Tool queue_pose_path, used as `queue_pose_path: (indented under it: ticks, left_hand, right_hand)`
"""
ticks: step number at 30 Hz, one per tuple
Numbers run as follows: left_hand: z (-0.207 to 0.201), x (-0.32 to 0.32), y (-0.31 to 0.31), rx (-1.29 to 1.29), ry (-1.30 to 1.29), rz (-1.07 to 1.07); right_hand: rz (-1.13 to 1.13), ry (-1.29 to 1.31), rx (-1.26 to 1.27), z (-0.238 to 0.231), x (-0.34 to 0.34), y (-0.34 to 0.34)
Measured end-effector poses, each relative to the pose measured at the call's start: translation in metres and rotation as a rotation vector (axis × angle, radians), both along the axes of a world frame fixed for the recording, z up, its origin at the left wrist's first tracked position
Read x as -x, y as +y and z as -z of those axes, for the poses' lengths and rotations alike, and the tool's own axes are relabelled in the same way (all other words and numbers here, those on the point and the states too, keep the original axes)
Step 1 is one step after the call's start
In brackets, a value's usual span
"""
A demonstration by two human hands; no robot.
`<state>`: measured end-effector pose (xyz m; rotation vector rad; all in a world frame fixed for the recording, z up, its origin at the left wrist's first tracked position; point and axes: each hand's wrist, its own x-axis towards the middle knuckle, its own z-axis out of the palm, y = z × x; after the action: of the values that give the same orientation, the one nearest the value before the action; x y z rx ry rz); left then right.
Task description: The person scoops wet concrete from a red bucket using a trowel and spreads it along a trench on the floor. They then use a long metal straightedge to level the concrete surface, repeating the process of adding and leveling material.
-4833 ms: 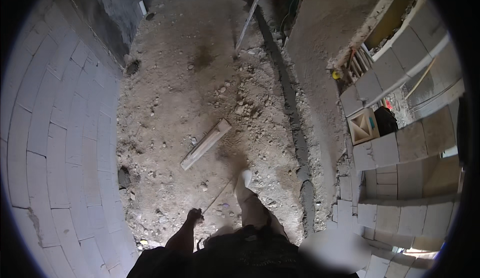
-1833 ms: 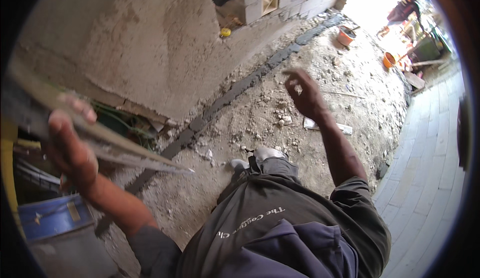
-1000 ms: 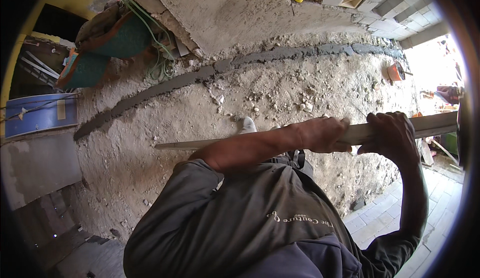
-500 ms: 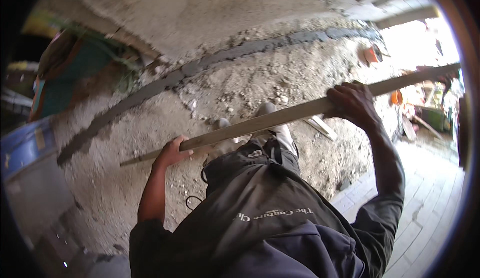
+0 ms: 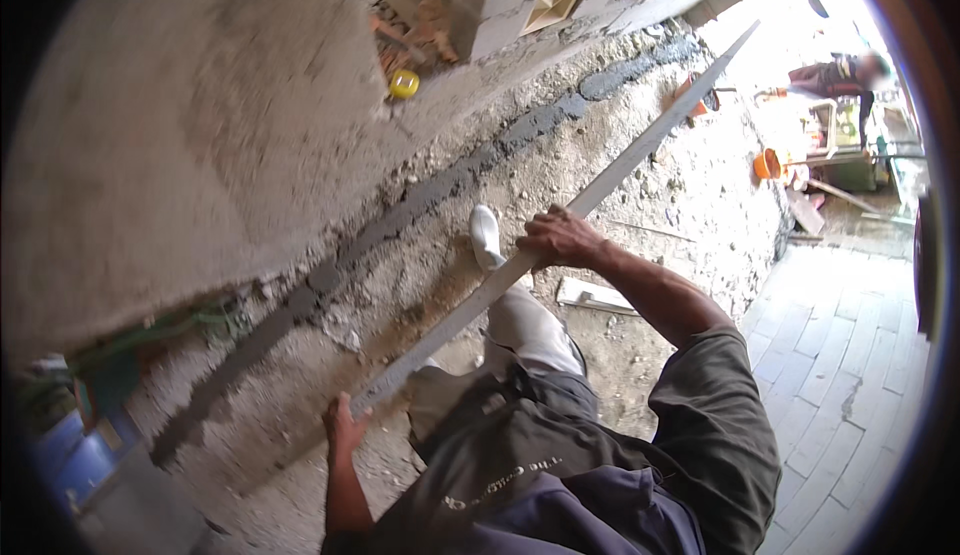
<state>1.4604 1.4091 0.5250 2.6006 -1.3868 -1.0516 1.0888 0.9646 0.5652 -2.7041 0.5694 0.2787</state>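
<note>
Head view: I see a long grey straightedge (image 5: 600,185) held slanted across the frame, from lower left up to the upper right. Left hand (image 5: 343,425) grips its lower end; right hand (image 5: 560,238) is closed over it near mid-length. Beneath it lies sandy rubble ground with a dark mortar strip (image 5: 420,200) along a rough wall (image 5: 200,125). White shoe (image 5: 485,238) touches the straightedge's underside. Pale block paving (image 5: 850,355) at right.

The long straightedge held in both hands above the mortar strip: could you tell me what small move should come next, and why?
Probably lower the straightedge toward the grey mortar strip. The left hand holds its near end and the right hand its middle; it runs roughly parallel to the strip, offset above the rubble.
</note>
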Motion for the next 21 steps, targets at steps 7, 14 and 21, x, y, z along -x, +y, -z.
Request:
queue_pose_path:
  ticks: [7, 14, 21]
  left_hand:
    - [0.087, -0.001, -0.123, -0.132, -0.053, 0.069]
    - [0.250, -0.029, -0.185, -0.180, -0.127, 0.121]
    - [0.438, -0.079, -0.216, -0.198, -0.098, 0.073]
  right_hand:
    - [0.030, -0.033, -0.147, 0.163, 0.001, -0.115]
    - [0.101, 0.066, -0.142, 0.329, -0.008, -0.163]
    - [0.137, 0.077, -0.077, 0.504, -0.038, -0.186]
